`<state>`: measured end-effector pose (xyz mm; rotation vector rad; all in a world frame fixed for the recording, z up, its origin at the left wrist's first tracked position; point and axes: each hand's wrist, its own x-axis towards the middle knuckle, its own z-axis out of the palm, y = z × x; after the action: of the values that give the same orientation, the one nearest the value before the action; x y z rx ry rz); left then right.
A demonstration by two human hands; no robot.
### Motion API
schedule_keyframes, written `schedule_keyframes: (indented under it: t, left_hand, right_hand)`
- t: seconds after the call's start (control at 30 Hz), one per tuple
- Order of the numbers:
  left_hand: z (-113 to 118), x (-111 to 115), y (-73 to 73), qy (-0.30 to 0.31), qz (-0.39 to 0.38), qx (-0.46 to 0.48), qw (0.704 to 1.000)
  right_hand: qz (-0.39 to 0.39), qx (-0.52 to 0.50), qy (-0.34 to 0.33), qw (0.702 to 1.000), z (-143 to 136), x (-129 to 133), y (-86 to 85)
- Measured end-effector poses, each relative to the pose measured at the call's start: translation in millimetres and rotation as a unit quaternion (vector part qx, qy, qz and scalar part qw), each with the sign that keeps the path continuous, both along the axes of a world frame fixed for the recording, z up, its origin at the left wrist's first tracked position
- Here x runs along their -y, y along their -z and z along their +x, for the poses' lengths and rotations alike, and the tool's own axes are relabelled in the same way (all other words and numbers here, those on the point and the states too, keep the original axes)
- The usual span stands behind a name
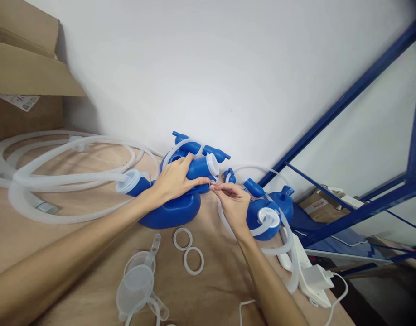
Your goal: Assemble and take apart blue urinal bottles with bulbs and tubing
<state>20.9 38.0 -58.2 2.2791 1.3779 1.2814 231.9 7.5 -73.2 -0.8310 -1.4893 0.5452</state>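
My left hand [174,179] is wrapped over the neck of a blue plastic bottle [174,210], thumb stretched along its side. A translucent white cap [212,165] sits on the mouth of that neck, which points right. Just below the cap, my right hand [230,194] pinches a small clear strap [213,180] between thumb and fingertips. Two white sealing rings [193,261] lie on the table in front of the bottle. Left of them are several loose translucent caps with straps [135,289].
Coiled clear hose [68,179] covers the table's left side, below a cardboard box [27,54]. More blue bottles with hoses [262,217] stand at right, beside a white power strip [310,271]. A blue metal shelf frame [330,113] rises at the right.
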Motion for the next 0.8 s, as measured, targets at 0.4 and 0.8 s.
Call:
schedule_keyframes:
  t: [0.4,0.8]
  left_hand:
    - [-2,2,-4.0,-0.002,-0.019,0.022,1.000]
    - [-4,2,-3.9,-0.019,-0.043,0.043,0.998]
  right_hand:
    - [0.051,0.087,0.004,0.995,2,-2,0.3]
    - [0.038,0.094,0.006,0.995,-12,3,6.6]
